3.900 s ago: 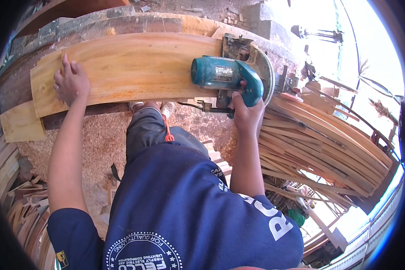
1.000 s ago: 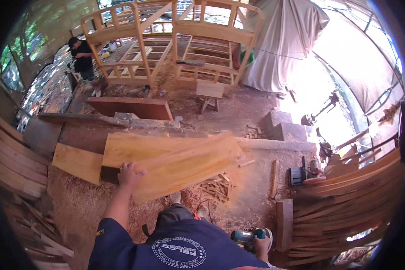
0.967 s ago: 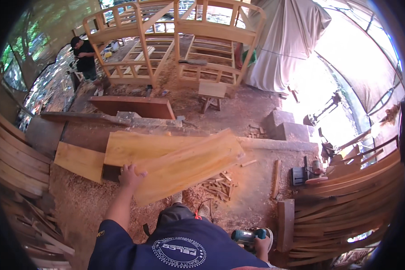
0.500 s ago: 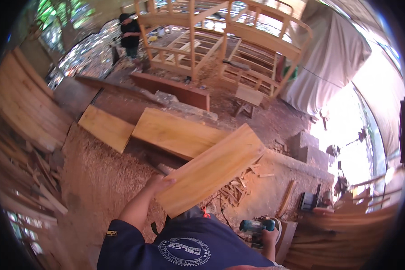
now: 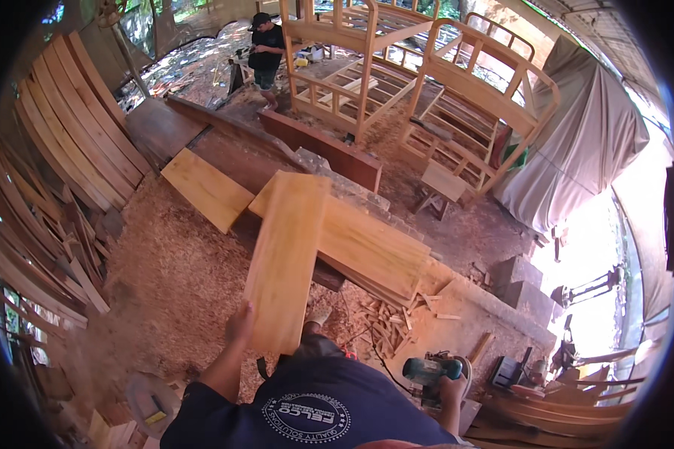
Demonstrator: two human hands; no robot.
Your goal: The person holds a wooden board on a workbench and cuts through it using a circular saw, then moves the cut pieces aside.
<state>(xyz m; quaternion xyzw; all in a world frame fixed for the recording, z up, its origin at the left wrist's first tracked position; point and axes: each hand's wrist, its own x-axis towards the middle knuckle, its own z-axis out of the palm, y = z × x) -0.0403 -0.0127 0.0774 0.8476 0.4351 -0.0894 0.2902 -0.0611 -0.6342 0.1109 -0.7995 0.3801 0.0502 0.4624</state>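
Note:
Along the lower left edge of a long yellow plank (image 5: pixel 284 254), my left hand (image 5: pixel 240 323) grips the wood, holding that board angled with its far end over other boards. At my lower right, my right hand (image 5: pixel 449 388) is closed on the handle of a teal power saw (image 5: pixel 430 368), held clear of the plank. Another yellow board (image 5: pixel 371 247) lies across the low workbench (image 5: pixel 232 150), partly hidden by the held plank, and a shorter board (image 5: pixel 206 191) sits to its left. Wood offcuts (image 5: pixel 389 325) are scattered on the floor near my foot.
A co-worker (image 5: pixel 266 56) stands at back left beside bunk bed frames (image 5: pixel 352 67). Tall leaning planks (image 5: pixel 79 123) line the left, a small stool (image 5: pixel 442 183) stands beyond the bench, a draped cover (image 5: pixel 577 135) is at back right, and lumber (image 5: pixel 547 415) lies at lower right.
Earlier the saw rested on the board under my left hand. Since then the plank was lifted and has swung to point more straight ahead; the saw is down at my right. The view has turned left.

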